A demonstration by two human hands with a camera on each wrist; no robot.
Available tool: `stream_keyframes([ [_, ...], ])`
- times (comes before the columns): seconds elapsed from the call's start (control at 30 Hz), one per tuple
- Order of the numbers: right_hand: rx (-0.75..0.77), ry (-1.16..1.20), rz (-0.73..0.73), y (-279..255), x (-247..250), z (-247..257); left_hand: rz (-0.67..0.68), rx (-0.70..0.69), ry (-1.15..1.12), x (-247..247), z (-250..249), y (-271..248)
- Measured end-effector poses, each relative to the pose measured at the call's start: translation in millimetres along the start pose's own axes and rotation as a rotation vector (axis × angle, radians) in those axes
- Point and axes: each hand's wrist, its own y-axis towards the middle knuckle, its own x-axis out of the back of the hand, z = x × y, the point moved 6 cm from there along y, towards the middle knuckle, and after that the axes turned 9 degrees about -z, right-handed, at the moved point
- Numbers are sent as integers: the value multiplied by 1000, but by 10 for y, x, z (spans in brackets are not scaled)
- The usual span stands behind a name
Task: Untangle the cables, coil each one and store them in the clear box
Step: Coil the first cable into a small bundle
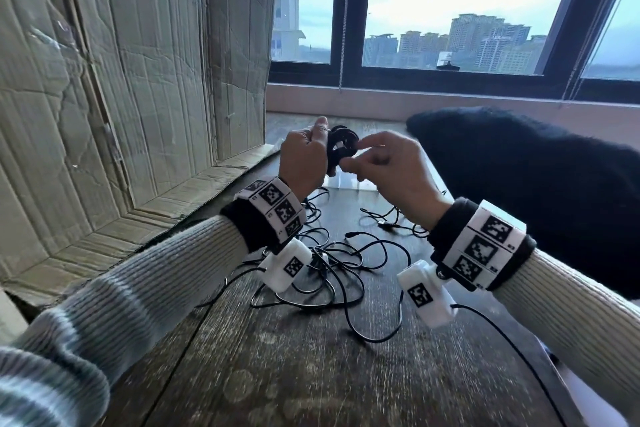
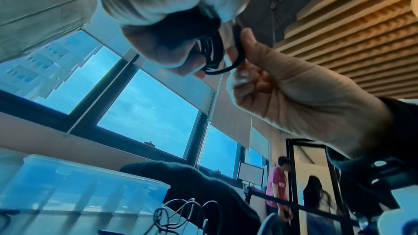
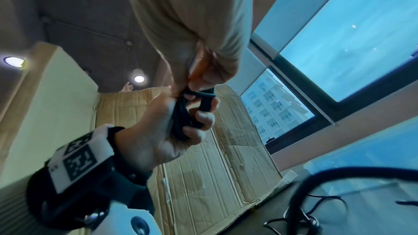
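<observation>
Cardboard (image 1: 138, 80) walls my left, dark cloth (image 1: 536, 184) my right — left hand (image 1: 303, 163) grips the coil (image 1: 341, 146), right hand (image 1: 391, 170) pinches its loop; tangle (image 1: 339, 263) lies on the table (image 1: 311, 374) below.

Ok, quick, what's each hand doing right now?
Left hand: closed around the coiled black cable bundle, held above the table.
Right hand: fingertips pinching a strand at that same coil's edge.
</observation>
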Motion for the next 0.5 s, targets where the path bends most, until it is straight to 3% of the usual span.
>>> stream_keyframes([
  [0.13, -185, -6, -16, 42, -30, -42, -64, -46, 19, -13, -10, -17],
  [0.33, -388, -61, 135, 119, -51, -24, -38, 7, -60, 5, -26, -42],
  [0.43, -446, -80, 146, 114, -56, -51, 25, 30, -39, -20, -9, -45],
  [0.5, -442, -48, 75, 116, -50, -70, 105, 32, -25, -65, -9, -71],
])
